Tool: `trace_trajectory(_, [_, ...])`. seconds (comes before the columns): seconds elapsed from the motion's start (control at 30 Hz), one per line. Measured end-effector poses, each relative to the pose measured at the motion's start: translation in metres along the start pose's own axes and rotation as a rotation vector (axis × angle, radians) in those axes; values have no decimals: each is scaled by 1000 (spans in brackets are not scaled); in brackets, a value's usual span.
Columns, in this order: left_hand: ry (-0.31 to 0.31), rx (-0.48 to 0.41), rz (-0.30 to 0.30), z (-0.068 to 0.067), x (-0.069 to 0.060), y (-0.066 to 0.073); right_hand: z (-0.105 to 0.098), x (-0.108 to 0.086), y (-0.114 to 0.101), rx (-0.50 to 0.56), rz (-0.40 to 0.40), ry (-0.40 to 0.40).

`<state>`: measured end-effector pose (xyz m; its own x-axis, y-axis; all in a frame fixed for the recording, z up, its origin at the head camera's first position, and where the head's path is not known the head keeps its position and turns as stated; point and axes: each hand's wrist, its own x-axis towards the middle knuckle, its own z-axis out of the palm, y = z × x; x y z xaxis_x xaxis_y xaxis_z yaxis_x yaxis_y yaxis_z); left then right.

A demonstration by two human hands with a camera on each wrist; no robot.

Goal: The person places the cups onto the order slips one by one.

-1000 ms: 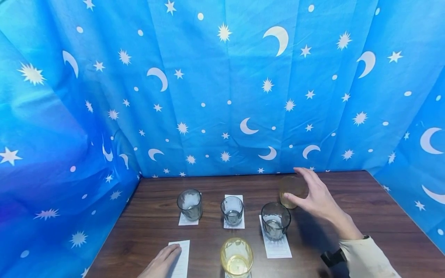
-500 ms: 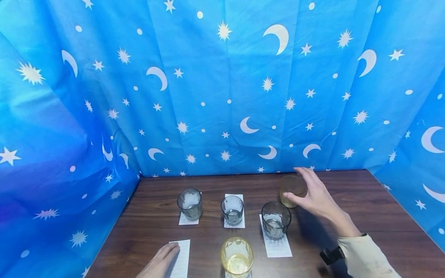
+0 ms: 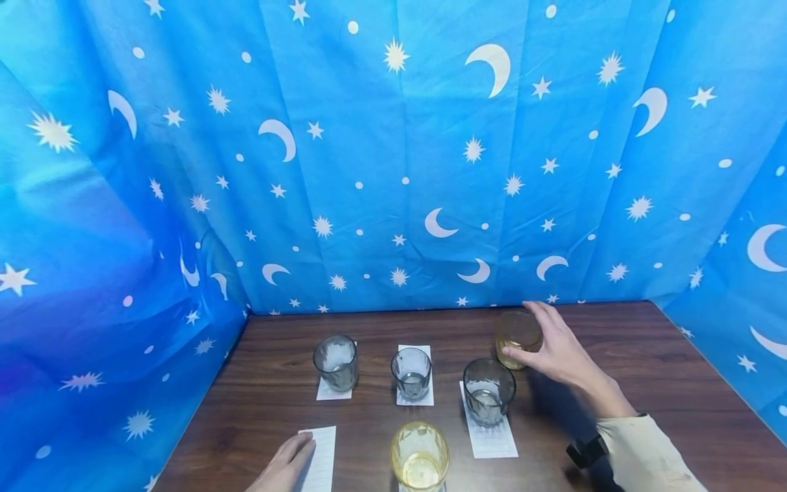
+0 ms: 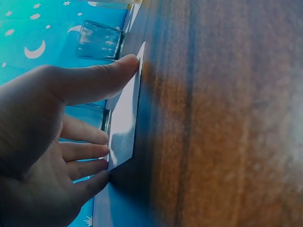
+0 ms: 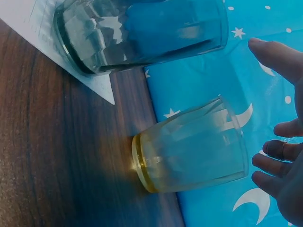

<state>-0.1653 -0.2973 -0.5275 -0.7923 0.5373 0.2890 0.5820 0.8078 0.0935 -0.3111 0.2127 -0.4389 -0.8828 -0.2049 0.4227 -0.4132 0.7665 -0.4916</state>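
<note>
My left hand (image 3: 285, 466) is at a white paper slip (image 3: 322, 454) near the table's front left. In the left wrist view its thumb and fingers stay nearly straight, and the fingertips touch or nearly touch the slip (image 4: 124, 120). Toward the back right, my right hand (image 3: 562, 354) spreads thumb and fingers beside an amber-tinted glass tumbler (image 3: 515, 331). The right wrist view has that tumbler (image 5: 189, 151) upright on the wood, with a visible gap between it and the right hand (image 5: 289, 187).
Grey glass tumblers stand on paper slips at left (image 3: 337, 365), middle (image 3: 410, 374) and right (image 3: 488, 393). A yellow glass tumbler (image 3: 420, 456) stands on paper at the front. Blue star-and-moon cloth (image 3: 369, 157) walls the wooden table's (image 3: 264, 383) back and sides.
My left fingertips have drawn slightly left across the paper slip. The right hand has barely shifted by the amber tumbler, and the tumblers stay in place.
</note>
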Motion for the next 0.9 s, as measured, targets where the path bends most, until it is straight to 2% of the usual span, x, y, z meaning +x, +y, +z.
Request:
trace_trajectory(0.1, [12, 4, 12, 1, -1, 0, 2, 0, 2, -3, 6, -8])
trace_trajectory(0.27, [-19, -16, -18, -2, -2, 2, 4, 1, 5, 1, 18, -10])
trace_trajectory(0.5, [72, 23, 52, 4, -4, 0, 7, 2, 7, 9, 38, -23])
trace_trajectory(0.73, [59, 11, 41, 4, -4, 0, 10, 5, 10, 10, 57, -30])
trace_trajectory(0.9, [98, 28, 60, 6, -5, 1, 12, 7, 13, 8, 69, -8])
